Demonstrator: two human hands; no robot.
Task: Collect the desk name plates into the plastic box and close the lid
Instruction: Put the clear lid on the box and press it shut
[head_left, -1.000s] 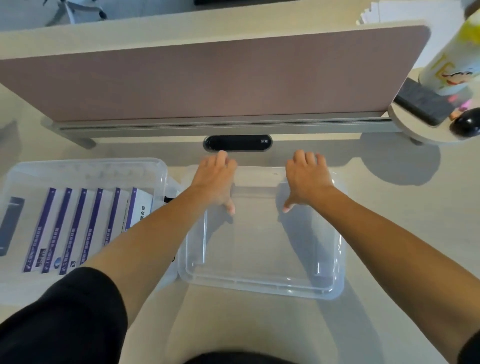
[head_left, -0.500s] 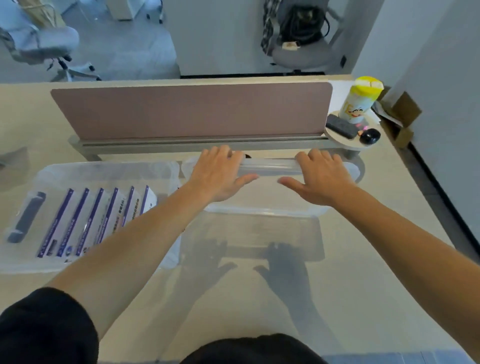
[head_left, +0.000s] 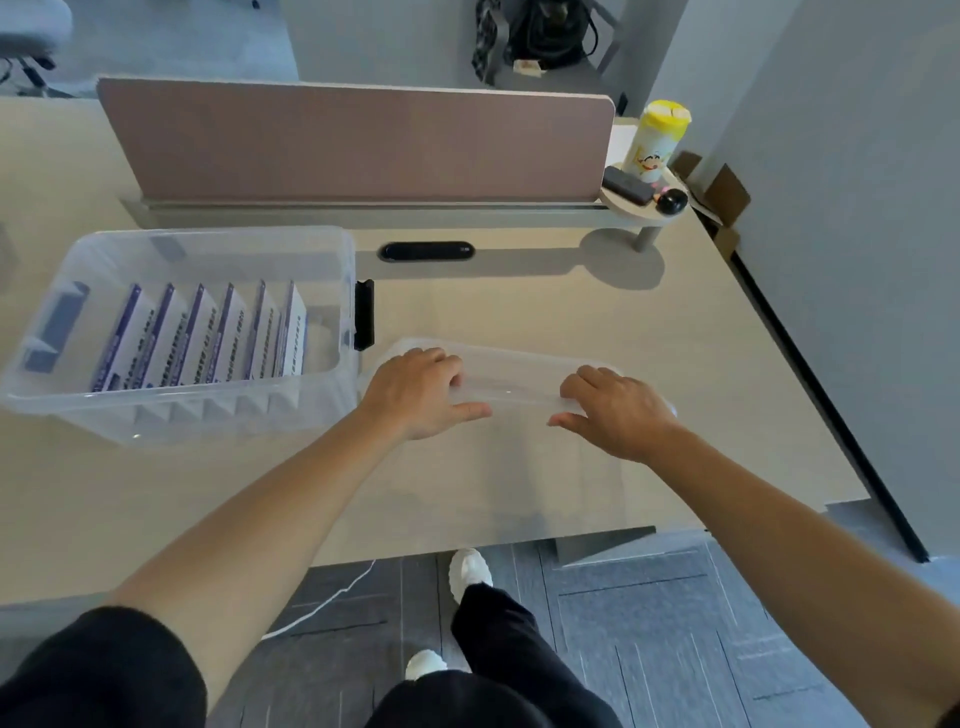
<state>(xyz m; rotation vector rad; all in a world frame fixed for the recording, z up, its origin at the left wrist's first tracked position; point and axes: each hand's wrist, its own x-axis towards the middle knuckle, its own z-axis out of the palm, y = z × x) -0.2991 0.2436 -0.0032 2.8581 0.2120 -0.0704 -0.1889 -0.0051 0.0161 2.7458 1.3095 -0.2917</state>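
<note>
Both hands are on the clear lid (head_left: 511, 387) now, left hand (head_left: 421, 392) and right hand (head_left: 615, 410), each grip closed over its far edge, fingers curled on top and thumbs underneath, the lid tilted up off the table (head_left: 675, 332). The name plates (head_left: 208, 332) stand in a row inside the open plastic box (head_left: 322, 379), which sits just left of the lid. The risk, I'd say: the lid is slick and flexible, so an uneven lift could twist it or let it slip. Swinging it left, its near corner could catch the box's rim or the black latch (head_left: 363, 314). Room is good on the right; the table's front edge is close below the hands.
</note>
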